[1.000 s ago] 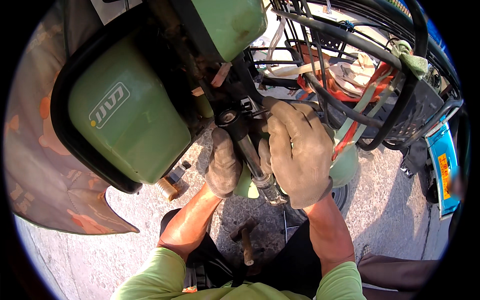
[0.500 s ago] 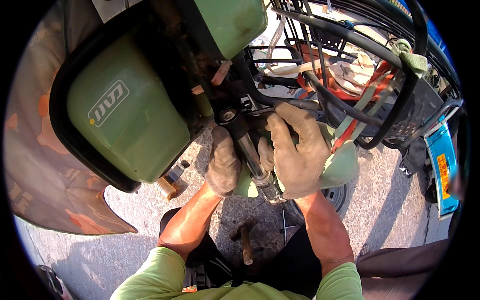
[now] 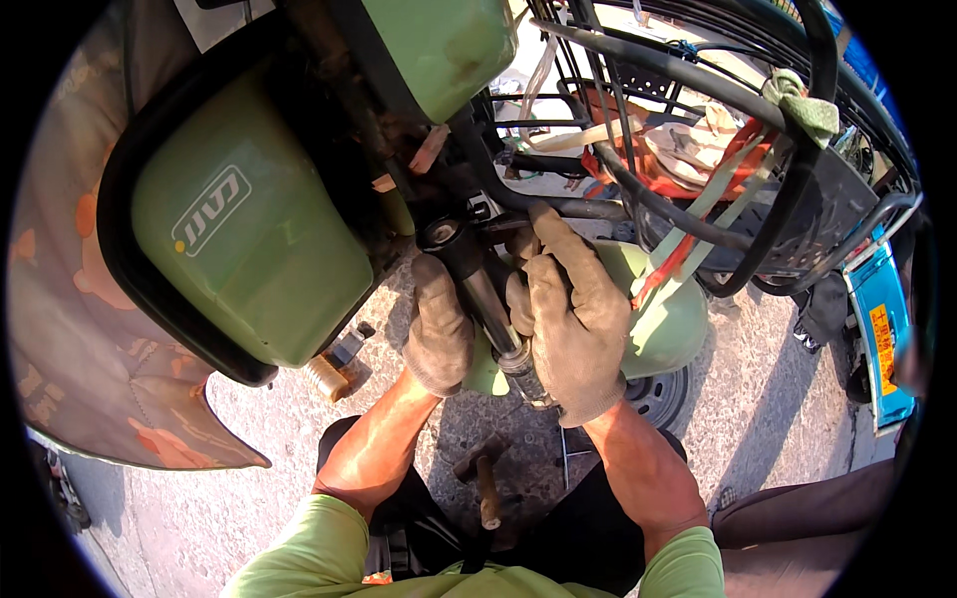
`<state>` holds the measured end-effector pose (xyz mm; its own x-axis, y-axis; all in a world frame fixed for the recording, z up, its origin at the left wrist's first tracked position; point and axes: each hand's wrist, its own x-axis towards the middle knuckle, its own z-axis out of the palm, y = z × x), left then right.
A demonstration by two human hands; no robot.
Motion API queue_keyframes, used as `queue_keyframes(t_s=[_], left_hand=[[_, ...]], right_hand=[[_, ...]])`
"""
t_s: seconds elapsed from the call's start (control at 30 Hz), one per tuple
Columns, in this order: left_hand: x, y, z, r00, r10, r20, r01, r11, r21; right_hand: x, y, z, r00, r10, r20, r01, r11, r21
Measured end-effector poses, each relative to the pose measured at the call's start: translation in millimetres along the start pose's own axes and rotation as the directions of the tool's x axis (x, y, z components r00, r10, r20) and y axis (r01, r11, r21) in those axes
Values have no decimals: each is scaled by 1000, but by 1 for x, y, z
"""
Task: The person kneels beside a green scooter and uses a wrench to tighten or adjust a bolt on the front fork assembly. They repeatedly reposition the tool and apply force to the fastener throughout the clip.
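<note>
A metal fork leg (image 3: 490, 311), with a dark round clamp (image 3: 446, 235) at its upper end, slants between my two gloved hands. My left hand (image 3: 439, 329) is wrapped against its left side, thumb up, the other fingers mostly hidden behind the tube. On the other side, my right hand (image 3: 578, 324) is closed beside the tube, its upper fingers bent just below a bar by the clamp. What its fingertips grip there is hidden. A pale green fender (image 3: 668, 309) curves behind my right hand, above a wheel (image 3: 658, 397).
A green vehicle panel (image 3: 249, 219) with black edging fills the left, beside a patterned cover (image 3: 110, 329). A black metal basket (image 3: 688, 209) holds cloths and straps at the upper right. A hammer (image 3: 486, 488) lies on the ground between my legs. Another person's leg (image 3: 807, 518) is at lower right.
My right hand has moved slightly left, closer in to the tube, and its fingers have bent differently near the clamp. My left hand stays beside the tube. The whole view has shifted slightly.
</note>
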<state>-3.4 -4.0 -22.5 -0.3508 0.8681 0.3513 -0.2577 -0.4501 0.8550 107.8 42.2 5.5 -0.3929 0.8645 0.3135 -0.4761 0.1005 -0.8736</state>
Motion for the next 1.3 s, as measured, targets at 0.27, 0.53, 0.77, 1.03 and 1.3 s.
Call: queue_keyframes(t_s=[0.27, 0.53, 0.77, 1.03, 1.3], left_hand=[[2, 6, 6, 1000, 0, -9, 0, 1000, 2], [4, 6, 4, 1000, 4, 18, -4, 1000, -10], [4, 7, 3, 999, -9, 42, 9, 1000, 0], [5, 10, 4, 999, 0, 33, -2, 999, 48], [6, 8, 3, 999, 14, 35, -16, 998, 58]], right_hand=[[7, 3, -1, 996, 71, -56, -70, 997, 33], [8, -9, -1, 989, 137, -49, -128, 978, 162], [8, 1, -6, 1000, -12, -28, 15, 995, 96], [8, 1, -7, 1000, -6, -10, 7, 989, 146], [10, -2, -7, 1000, 3, 1, -3, 993, 117]])
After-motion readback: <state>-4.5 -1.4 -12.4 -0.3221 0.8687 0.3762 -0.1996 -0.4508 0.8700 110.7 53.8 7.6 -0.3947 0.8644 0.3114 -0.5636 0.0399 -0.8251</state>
